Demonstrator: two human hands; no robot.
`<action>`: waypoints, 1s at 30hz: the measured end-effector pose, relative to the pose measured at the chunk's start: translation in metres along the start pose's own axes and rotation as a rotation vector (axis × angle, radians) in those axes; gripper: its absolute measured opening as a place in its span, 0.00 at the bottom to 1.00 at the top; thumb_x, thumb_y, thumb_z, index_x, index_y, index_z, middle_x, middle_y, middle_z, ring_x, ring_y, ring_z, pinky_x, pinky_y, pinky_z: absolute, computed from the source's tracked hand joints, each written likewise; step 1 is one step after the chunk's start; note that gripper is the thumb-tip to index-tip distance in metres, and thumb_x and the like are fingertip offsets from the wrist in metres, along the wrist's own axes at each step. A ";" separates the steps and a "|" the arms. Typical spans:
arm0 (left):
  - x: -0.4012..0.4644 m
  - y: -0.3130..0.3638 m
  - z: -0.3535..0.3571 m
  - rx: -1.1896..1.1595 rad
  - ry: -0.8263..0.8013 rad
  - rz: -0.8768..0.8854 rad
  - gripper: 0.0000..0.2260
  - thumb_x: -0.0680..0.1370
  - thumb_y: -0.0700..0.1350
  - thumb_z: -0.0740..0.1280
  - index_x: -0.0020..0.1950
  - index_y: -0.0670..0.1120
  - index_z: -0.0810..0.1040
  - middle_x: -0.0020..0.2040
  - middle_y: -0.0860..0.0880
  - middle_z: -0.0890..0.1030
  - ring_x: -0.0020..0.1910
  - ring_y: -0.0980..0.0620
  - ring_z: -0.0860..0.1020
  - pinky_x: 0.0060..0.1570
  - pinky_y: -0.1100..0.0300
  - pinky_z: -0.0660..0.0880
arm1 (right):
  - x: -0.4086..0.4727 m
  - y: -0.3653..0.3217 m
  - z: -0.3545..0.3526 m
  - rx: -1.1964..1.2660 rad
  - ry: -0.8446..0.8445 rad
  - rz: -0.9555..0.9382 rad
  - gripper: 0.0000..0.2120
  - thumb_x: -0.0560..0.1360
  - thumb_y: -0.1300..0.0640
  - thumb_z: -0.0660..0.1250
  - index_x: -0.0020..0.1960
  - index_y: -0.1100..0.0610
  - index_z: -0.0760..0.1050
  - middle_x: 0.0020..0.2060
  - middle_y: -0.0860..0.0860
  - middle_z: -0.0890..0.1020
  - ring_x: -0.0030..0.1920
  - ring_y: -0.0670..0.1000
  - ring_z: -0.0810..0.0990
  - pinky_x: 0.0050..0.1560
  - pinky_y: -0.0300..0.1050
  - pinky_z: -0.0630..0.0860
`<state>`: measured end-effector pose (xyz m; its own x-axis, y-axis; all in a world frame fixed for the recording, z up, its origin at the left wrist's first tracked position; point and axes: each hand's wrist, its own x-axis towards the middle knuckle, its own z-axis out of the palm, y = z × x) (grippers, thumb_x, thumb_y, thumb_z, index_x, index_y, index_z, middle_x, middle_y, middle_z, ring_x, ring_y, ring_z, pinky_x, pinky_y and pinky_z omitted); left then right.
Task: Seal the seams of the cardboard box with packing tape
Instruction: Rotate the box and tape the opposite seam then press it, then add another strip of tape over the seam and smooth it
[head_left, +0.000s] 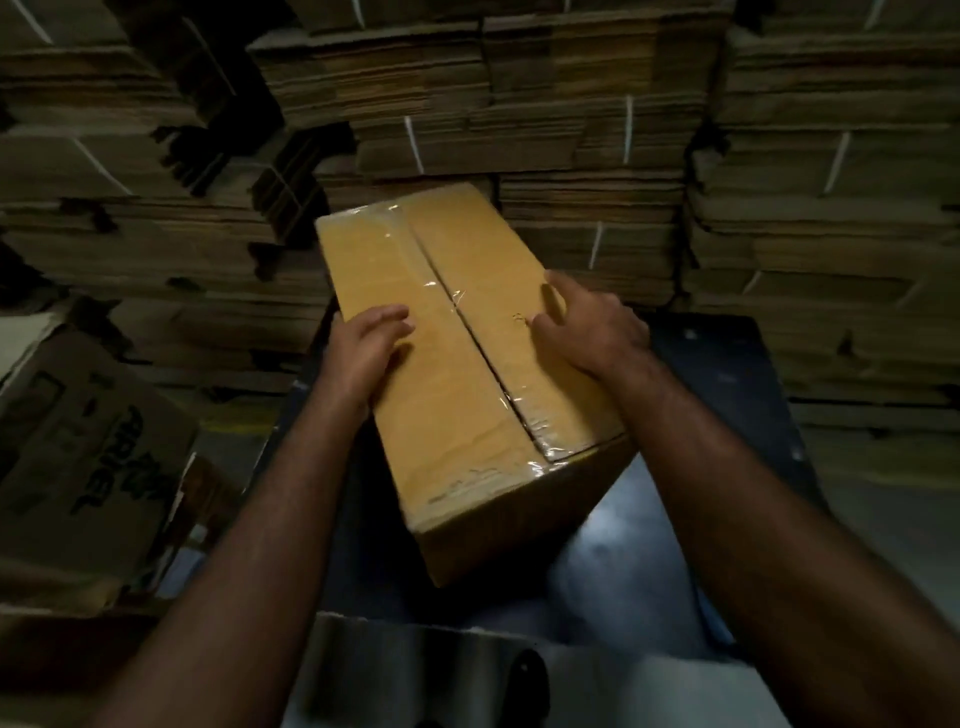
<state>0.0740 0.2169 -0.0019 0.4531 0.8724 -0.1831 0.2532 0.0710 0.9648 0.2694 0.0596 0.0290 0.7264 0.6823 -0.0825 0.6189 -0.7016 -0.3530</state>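
A long brown cardboard box (447, 415) lies on a dark table (737, 374), its top facing me. Clear packing tape (470, 332) runs along the centre seam and shines along the near and far end edges. My left hand (363, 348) rests on the left flap near the box's left edge, fingers bent over the top. My right hand (582, 327) presses on the right flap with fingers spread, its thumb pointing toward the seam. No tape roll or dispenser shows.
Tall stacks of flattened cardboard (571, 104) fill the whole background. A printed carton (88, 452) leans at the left. A pale surface with a dark object (530, 686) lies at the bottom edge, close to me.
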 end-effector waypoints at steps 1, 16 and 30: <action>0.003 0.004 0.002 0.026 -0.057 -0.003 0.09 0.73 0.50 0.73 0.53 0.58 0.85 0.64 0.51 0.76 0.61 0.50 0.76 0.58 0.52 0.79 | -0.017 0.007 0.000 0.026 0.021 0.047 0.28 0.78 0.37 0.61 0.75 0.40 0.59 0.62 0.55 0.75 0.59 0.59 0.75 0.48 0.50 0.67; -0.189 -0.087 -0.050 0.757 -0.284 0.765 0.26 0.81 0.61 0.57 0.77 0.52 0.68 0.81 0.50 0.56 0.80 0.48 0.50 0.74 0.49 0.53 | -0.258 0.029 0.058 0.122 0.179 -0.103 0.30 0.80 0.39 0.55 0.77 0.52 0.62 0.77 0.54 0.60 0.77 0.54 0.55 0.73 0.61 0.60; -0.162 -0.060 -0.005 0.840 -0.106 0.712 0.19 0.78 0.47 0.63 0.69 0.47 0.78 0.72 0.42 0.74 0.73 0.38 0.68 0.68 0.45 0.68 | -0.196 0.059 0.044 0.179 0.202 -0.192 0.24 0.80 0.59 0.63 0.75 0.59 0.67 0.74 0.59 0.66 0.76 0.58 0.61 0.75 0.43 0.51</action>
<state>-0.0189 0.0736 -0.0293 0.7867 0.5346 0.3088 0.3870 -0.8167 0.4280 0.1504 -0.1069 -0.0170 0.6574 0.7314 0.1812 0.7007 -0.5051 -0.5039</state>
